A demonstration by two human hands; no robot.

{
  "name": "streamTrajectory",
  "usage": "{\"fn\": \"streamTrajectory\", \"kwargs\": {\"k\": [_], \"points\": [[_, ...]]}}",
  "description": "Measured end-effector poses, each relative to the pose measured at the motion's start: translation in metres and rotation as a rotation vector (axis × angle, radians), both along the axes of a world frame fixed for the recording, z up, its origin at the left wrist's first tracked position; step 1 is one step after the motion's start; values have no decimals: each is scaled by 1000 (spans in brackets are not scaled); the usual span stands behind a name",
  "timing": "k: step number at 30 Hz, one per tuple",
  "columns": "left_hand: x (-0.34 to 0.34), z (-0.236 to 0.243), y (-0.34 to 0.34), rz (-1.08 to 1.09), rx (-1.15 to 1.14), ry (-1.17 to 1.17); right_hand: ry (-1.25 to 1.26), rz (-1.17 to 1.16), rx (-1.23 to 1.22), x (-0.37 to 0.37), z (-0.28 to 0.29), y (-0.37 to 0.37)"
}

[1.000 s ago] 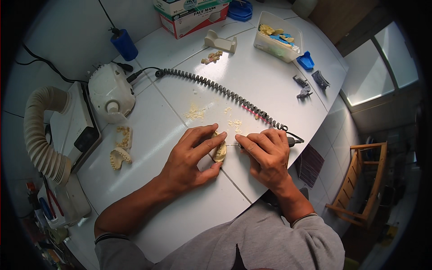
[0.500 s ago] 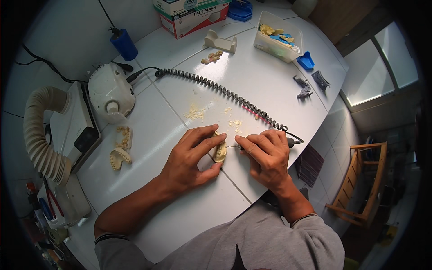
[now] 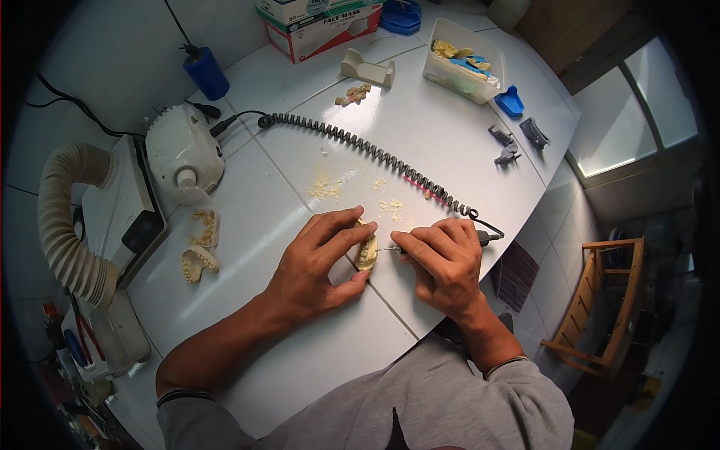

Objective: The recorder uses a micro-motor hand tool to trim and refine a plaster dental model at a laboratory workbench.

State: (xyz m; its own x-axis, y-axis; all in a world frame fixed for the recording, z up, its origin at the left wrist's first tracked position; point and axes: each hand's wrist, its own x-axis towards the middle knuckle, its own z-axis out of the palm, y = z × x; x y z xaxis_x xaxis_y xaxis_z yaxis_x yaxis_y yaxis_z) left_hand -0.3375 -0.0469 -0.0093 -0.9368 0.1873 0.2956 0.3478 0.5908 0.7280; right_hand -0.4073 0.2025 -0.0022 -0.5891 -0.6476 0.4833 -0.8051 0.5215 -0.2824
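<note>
A yellowish dental cast with a row of teeth [image 3: 367,255] rests on the white tabletop. My left hand [image 3: 316,262] grips it from the left, fingers over its far end and thumb at the near end. Opposite, my right hand [image 3: 444,262] is closed around a dark rotary handpiece [image 3: 484,238], whose back end sticks out at the right. Its thin metal bur [image 3: 388,248] points left, with the tip at or very near the teeth. Part of the cast is covered by my left fingers. Pale shavings [image 3: 391,206] lie just beyond my hands.
A coiled black cord [image 3: 360,146] runs from the white motor unit [image 3: 184,154] to the handpiece. Another cast [image 3: 199,264] and a hose [image 3: 64,202] are at left. At the back stand mask boxes [image 3: 326,36], a beige holder [image 3: 367,71] and a plastic tub [image 3: 457,79].
The fingers of my right hand have shifted slightly on the handpiece, and the bur stays beside the cast. My left hand keeps its hold in the same place.
</note>
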Motion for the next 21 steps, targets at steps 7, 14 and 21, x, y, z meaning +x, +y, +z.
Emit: {"fn": "streamTrajectory", "kwargs": {"k": [7, 14, 21], "points": [[-1, 0, 0, -3, 3, -3, 3, 15, -20, 0, 1, 0], [0, 1, 0, -4, 8, -8, -7, 30, -23, 0, 3, 0], [1, 1, 1, 0, -3, 2, -12, 23, -14, 1, 2, 0]]}}
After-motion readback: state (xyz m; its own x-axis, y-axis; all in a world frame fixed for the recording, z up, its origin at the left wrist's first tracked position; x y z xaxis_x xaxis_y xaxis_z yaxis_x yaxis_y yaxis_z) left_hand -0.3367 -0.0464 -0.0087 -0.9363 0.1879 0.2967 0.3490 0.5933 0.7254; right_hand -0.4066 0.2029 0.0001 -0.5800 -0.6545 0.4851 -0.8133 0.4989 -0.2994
